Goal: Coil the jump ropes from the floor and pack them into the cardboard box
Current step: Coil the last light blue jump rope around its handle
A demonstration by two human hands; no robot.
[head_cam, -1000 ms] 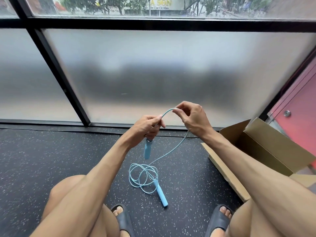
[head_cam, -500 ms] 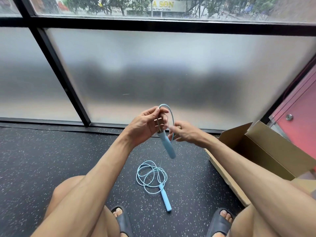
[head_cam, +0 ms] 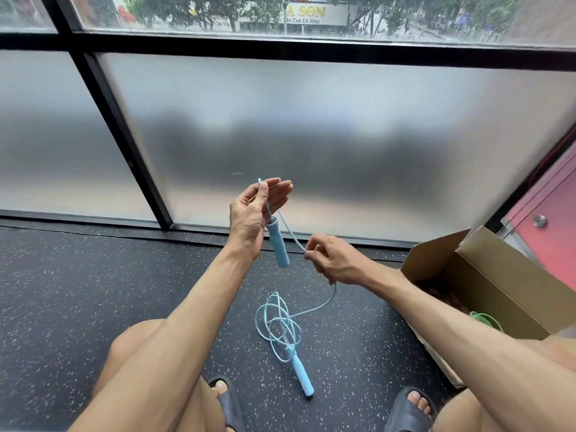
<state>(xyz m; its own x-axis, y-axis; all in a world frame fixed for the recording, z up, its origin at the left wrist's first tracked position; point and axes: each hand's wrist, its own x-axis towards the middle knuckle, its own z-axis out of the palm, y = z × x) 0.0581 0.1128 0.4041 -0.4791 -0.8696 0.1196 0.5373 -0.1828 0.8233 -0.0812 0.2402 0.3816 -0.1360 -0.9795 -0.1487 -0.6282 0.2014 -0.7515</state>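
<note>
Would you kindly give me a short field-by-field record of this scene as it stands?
left hand: raised, thumb pins the blue jump rope cord against its fingers
upper handle: hangs below the left hand
right hand: pinches the cord lower down
rest of rope: loose tangle on the floor, second handle at its near end
cardboard box: open, at right, green rope inside

The person is wearing dark grey open-toed slide sandals, the left sandal (head_cam: pixel 229 406) showing between 6 and 7 o'clock in the view and the right sandal (head_cam: pixel 405 413) at about 5 o'clock, with bare toes peeking out from under each broad, smooth strap. Both arms are showing bare to the frame edge, the left forearm (head_cam: pixel 193 307) coming in from 7 o'clock and the right forearm (head_cam: pixel 436 310) from 4 o'clock. The left hand (head_cam: pixel 255 213), right hand (head_cam: pixel 336 263) and left knee (head_cam: pixel 131 347) are likewise showing bare.
</note>
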